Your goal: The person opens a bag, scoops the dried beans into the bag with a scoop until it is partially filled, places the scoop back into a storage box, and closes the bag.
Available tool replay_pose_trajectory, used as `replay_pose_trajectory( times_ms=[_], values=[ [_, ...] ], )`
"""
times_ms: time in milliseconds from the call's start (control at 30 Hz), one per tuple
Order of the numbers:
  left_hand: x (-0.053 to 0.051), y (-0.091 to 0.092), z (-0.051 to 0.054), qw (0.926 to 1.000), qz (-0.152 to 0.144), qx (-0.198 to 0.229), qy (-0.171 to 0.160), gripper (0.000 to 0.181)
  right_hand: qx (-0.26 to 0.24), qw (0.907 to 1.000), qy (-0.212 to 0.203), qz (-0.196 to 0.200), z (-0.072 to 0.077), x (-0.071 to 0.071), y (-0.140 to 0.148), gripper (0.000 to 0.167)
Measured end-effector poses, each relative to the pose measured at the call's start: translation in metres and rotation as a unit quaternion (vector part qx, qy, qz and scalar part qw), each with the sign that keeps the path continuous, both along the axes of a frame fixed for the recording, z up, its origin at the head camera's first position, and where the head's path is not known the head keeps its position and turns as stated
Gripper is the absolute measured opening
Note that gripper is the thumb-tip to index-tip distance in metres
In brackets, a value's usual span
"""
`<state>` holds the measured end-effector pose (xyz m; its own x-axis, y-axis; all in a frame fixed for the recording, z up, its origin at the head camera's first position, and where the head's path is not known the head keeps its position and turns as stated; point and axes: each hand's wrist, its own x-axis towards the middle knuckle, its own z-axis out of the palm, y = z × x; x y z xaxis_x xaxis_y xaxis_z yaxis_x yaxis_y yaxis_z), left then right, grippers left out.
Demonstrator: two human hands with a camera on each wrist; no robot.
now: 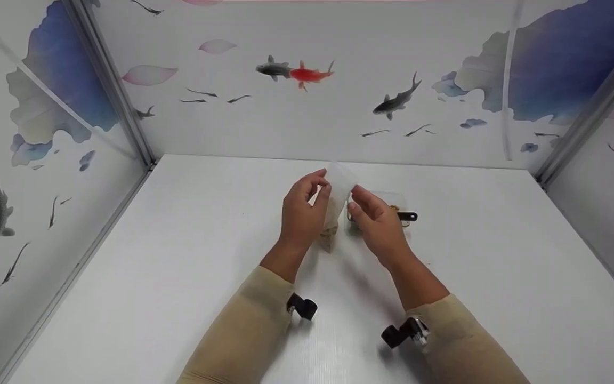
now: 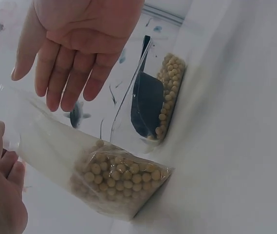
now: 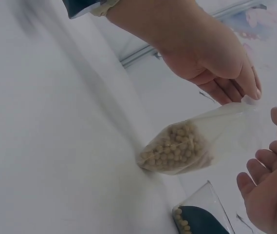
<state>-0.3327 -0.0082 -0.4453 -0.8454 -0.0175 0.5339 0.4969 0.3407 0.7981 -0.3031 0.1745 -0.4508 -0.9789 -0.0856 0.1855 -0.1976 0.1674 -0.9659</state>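
Note:
A clear plastic bag (image 1: 337, 200) with round, pale yellow beans (image 2: 123, 178) in its lower part stands upright on the white table. My left hand (image 1: 305, 208) pinches the bag's upper edge between thumb and fingers, seen too in the right wrist view. Across from it, my right hand (image 1: 381, 221) is at the bag's other upper edge. Its fingers are extended and slightly bent, with the palm facing the bag (image 2: 80, 141) in the left wrist view. Whether its thumb or fingertips touch the plastic I cannot tell.
Behind my right hand is a clear container (image 2: 121, 117) holding more of the beans (image 2: 170, 78). A black scoop (image 2: 147, 102) leans in it, its handle (image 1: 408, 216) sticking out to the right. White panels printed with fish enclose the white table (image 1: 205, 240) at the back and sides.

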Motion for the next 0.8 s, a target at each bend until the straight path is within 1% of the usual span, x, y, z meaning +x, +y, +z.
replay_pose_trajectory(
  times_ms=[167, 233, 333, 400, 467, 567, 600, 667, 733, 800],
  values=[
    [0.007, -0.003, 0.004, 0.9991, 0.0, -0.039, 0.014, 0.011, -0.009, 0.9999, 0.011, -0.003, 0.003, 0.005, -0.009, 0.062],
    [0.01, -0.003, 0.004, 0.9986, 0.001, -0.048, 0.019, 0.012, -0.01, 0.9998, 0.014, -0.013, 0.003, 0.008, -0.011, 0.063],
    [0.012, -0.001, 0.005, 0.9978, 0.008, -0.059, 0.029, 0.013, 0.002, 0.9992, 0.023, -0.032, 0.002, 0.011, -0.013, 0.063],
    [0.012, 0.0, 0.004, 0.9977, 0.011, -0.058, 0.033, 0.013, 0.01, 0.9986, 0.025, -0.045, 0.002, 0.013, -0.014, 0.062],
    [0.012, -0.001, 0.004, 0.9985, 0.005, -0.044, 0.033, 0.015, 0.013, 0.998, 0.03, -0.054, 0.001, 0.015, -0.016, 0.056],
    [0.009, -0.004, 0.003, 0.9997, -0.018, 0.005, 0.016, 0.023, 0.007, 0.9972, 0.044, -0.059, 0.001, 0.016, -0.019, 0.044],
    [0.008, -0.005, 0.002, 0.9993, -0.024, 0.027, 0.004, 0.027, 0.009, 0.997, 0.049, -0.059, 0.0, 0.016, -0.019, 0.039],
    [0.006, -0.009, 0.002, 0.9972, -0.028, 0.065, -0.025, 0.034, 0.01, 0.9964, 0.06, -0.059, 0.0, 0.017, -0.02, 0.032],
    [0.003, -0.014, 0.002, 0.994, -0.019, 0.093, -0.056, 0.038, 0.013, 0.9959, 0.067, -0.059, -0.001, 0.018, -0.021, 0.027],
    [-0.001, -0.018, 0.002, 0.9902, -0.013, 0.111, -0.084, 0.04, 0.006, 0.9959, 0.07, -0.058, -0.001, 0.018, -0.022, 0.025]
  ],
)
